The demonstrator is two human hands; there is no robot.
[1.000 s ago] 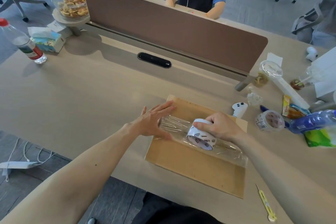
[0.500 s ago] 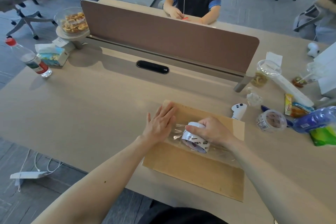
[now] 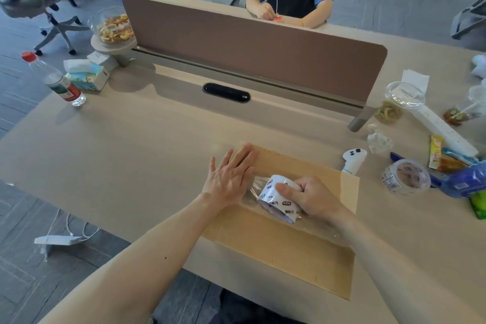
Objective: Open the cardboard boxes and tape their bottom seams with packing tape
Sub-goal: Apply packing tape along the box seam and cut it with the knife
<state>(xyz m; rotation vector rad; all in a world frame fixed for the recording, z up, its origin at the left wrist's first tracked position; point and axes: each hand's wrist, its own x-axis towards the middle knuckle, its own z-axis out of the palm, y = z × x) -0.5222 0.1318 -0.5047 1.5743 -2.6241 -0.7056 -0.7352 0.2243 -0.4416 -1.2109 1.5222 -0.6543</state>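
Two arms are shown, both bare. The left forearm is uncovered along all of its visible length, and a small dark spot is borne on its upper side. The right forearm is likewise uncovered. The left hand and the right hand are bare. A dark fabric garment is glimpsed at the very near middle, between the two arms; its kind cannot be told.
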